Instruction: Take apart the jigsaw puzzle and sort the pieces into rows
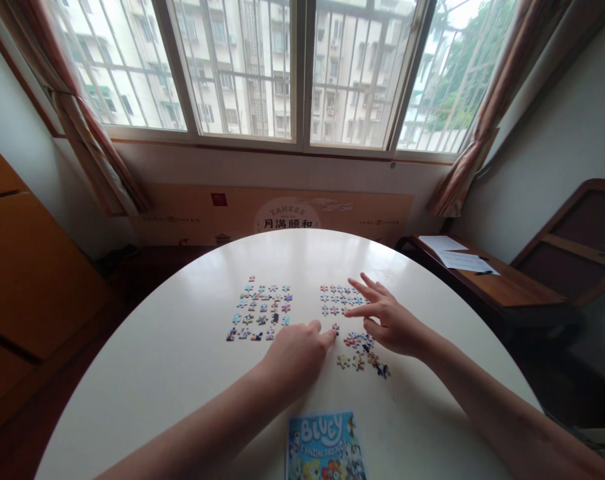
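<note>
My left hand [297,357] is closed near the table's middle, fingertips at a small jigsaw puzzle piece [335,329] that it seems to pinch; the exact contact is partly hidden. To its right, my right hand [385,313] is open with fingers spread, over the right end of a block of puzzle pieces [334,299] set out in rows, covering some of them. Beneath and beside the right palm is a loose pile of pieces [355,340]. Several pieces, some yellow [343,361], lie just below the pile. Left of my hands are more pieces in rows [263,308].
A blue "Bluey" picture sheet [327,447] lies at the near side of the round white table [172,373]. Beyond the far edge stands a long printed box [192,210] below the window. Papers [467,261] rest on a wooden side table at right.
</note>
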Available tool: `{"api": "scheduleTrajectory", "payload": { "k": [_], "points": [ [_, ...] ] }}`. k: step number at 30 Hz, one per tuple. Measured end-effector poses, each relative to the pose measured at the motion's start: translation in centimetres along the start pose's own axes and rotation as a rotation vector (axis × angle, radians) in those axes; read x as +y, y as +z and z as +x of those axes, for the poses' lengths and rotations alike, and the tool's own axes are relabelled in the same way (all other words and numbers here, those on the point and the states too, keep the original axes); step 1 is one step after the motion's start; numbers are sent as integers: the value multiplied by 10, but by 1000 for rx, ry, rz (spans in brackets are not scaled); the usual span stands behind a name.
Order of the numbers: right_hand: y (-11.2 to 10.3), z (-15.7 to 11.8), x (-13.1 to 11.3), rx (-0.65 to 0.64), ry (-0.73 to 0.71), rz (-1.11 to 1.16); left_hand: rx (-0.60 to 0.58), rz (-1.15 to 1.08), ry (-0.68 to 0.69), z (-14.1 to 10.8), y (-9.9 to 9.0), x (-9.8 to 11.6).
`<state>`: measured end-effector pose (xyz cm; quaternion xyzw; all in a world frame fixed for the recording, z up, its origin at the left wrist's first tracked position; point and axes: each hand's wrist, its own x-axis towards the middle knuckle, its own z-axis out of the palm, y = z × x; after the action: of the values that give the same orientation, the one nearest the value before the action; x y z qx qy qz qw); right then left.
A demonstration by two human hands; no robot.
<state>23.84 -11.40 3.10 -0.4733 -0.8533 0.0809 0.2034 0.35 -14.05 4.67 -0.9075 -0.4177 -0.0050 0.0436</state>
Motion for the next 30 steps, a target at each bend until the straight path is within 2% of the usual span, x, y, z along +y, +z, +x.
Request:
{"api": "scheduleTrajectory", "payload": {
  "k": [4,8,17,23,30],
  "points": [
    [8,1,-9,-77,-47,4,38,-4,8,3,6,4],
    [11,3,-8,-98,-26,-13,48,-7,38,0,7,10],
    [-5,-2,7,-132,34,-3,61,-73,150,0,5,13],
    [-9,-6,30,-94,96,-47,45,-70,154,-3,-3,5],
    [1,-2,43,4,75,-51,78,-42,58,-4,-6,3]
  ]
}}
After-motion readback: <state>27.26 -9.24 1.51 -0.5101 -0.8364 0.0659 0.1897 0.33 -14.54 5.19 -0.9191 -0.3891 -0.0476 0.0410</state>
